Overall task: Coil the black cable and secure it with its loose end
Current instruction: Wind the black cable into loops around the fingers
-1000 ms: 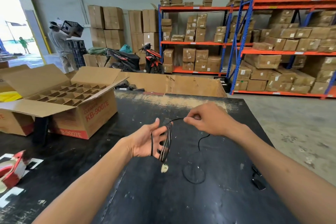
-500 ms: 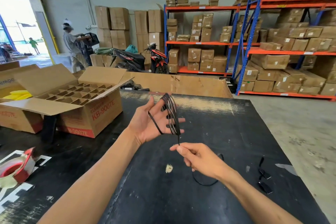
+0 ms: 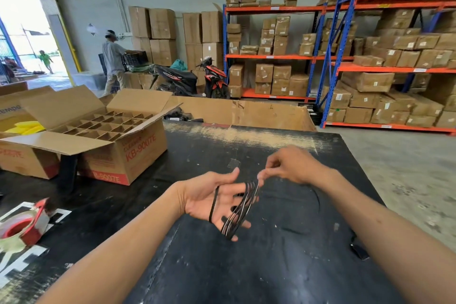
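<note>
A: Black cable [image 3: 240, 207] — where does it sit in the head view?

B: It is looped in several turns around the spread fingers of the left hand [image 3: 212, 198], held palm-up above the black table [image 3: 246, 266]. One strand crosses the palm closer to the wrist.

A: And the fingers?

B: Straight and splayed, carrying the coil without curling round it. The right hand [image 3: 292, 166] is just beyond, its thumb and forefinger pinching the cable at the top of the coil. A free length trails from there in a curve down beside the right forearm, hard to follow against the dark tabletop.

A: Anything else around?

B: An open cardboard box [image 3: 108, 145] with dividers sits on the table to the left, and a red tape dispenser [image 3: 24, 226] lies near the left edge.
</note>
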`<state>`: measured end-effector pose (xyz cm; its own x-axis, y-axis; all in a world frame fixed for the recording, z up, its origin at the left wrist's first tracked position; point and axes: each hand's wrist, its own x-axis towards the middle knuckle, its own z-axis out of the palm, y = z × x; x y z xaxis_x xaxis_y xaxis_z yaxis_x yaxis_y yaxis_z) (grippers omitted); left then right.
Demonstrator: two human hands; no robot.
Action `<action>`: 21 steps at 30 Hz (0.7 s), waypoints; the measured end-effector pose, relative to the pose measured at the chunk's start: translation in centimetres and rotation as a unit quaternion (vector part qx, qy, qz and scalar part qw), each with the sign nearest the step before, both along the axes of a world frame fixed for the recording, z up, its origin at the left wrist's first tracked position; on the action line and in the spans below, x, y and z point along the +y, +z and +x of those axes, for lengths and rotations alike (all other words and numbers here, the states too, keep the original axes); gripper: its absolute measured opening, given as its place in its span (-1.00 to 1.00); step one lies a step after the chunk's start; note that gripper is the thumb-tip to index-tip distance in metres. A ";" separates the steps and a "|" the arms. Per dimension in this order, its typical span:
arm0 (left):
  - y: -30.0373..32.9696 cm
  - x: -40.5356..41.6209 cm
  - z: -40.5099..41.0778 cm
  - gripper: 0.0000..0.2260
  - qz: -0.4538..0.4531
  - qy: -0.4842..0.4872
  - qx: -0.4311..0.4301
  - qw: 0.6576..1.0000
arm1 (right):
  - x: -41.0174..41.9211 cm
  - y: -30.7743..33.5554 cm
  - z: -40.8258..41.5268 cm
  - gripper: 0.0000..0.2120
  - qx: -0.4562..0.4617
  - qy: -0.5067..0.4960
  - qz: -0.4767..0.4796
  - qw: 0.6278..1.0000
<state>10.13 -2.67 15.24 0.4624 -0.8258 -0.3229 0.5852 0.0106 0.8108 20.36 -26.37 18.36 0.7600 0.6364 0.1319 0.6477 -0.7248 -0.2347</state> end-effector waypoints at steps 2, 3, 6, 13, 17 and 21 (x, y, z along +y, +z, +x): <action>-1.1 0.0 0.4 -0.45 0.041 0.010 -0.001 0.999 | 0.2 2.0 0.4 -0.52 -0.011 -0.004 -0.002 1.000; -1.5 0.0 0.7 -0.45 0.047 0.026 -0.001 0.999 | 0.3 2.8 0.5 -0.54 -0.022 -0.007 -0.005 1.000; -2.3 0.7 1.7 -0.45 0.027 0.105 0.006 0.994 | 0.5 3.7 -0.1 -0.61 -0.035 0.010 0.026 0.999; -2.1 2.0 3.2 -0.51 -0.045 0.281 -0.019 0.958 | 1.0 -0.4 -3.8 -0.58 0.103 0.058 0.169 0.979; -1.0 1.8 3.6 -0.48 -0.138 0.313 -0.034 0.939 | 1.7 -4.1 -5.7 -0.77 0.230 0.064 0.232 0.943; 0.1 1.2 3.8 -0.50 -0.172 0.305 -0.050 0.935 | 1.6 -6.5 -6.4 -0.73 0.346 0.078 0.288 0.890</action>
<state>13.96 -1.43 15.35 0.8953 -0.4451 -0.0158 0.3057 0.5884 0.7485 14.01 -24.82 11.89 0.6938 0.7202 0.0055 0.2864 -0.2689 -0.9196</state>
